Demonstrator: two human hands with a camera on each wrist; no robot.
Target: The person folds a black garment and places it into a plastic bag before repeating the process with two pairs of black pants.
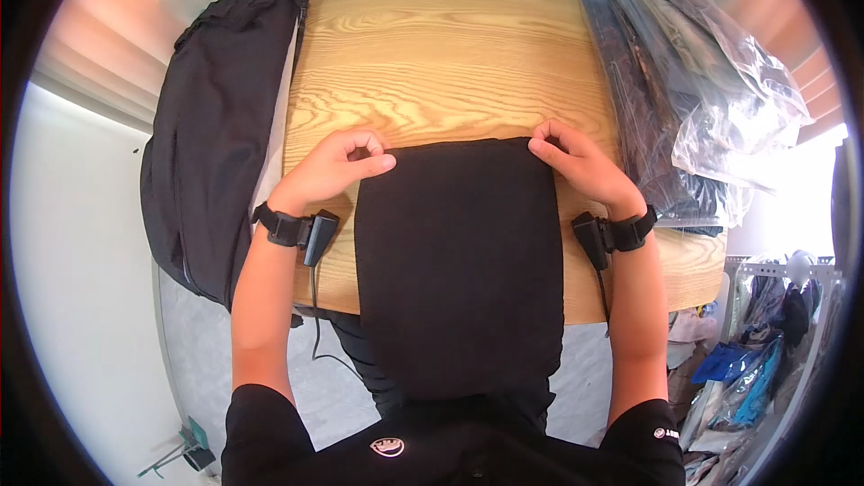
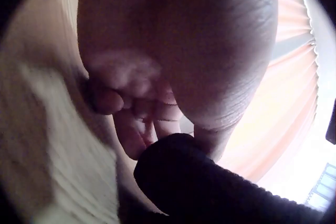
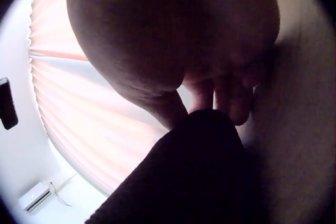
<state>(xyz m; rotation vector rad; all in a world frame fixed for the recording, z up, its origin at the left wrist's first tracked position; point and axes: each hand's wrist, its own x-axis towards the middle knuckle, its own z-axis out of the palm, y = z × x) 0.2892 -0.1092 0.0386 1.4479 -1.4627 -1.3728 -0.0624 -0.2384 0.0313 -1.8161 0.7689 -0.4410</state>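
Observation:
A piece of black cloth (image 1: 459, 261), flat and roughly rectangular, hangs from the wooden table (image 1: 441, 54) over its near edge toward the person's lap. At its upper left corner the left hand (image 1: 342, 162) pinches the edge between thumb and fingers. The right hand (image 1: 580, 160) pinches the upper right corner the same way, so the top edge runs nearly straight between them. In the left wrist view the dark cloth (image 2: 178, 182) rises to the fingertips of the left hand (image 2: 157, 77). The right wrist view has the cloth (image 3: 194, 166) likewise meeting the right hand's fingers (image 3: 199, 92).
A bulky pile of black fabric (image 1: 225, 135) lies along the table's left side. On the right side are clothes in clear plastic bags (image 1: 702, 81). A rack with more bagged clothes (image 1: 756, 360) stands at the lower right. A cable (image 1: 317, 333) trails from the left wrist camera.

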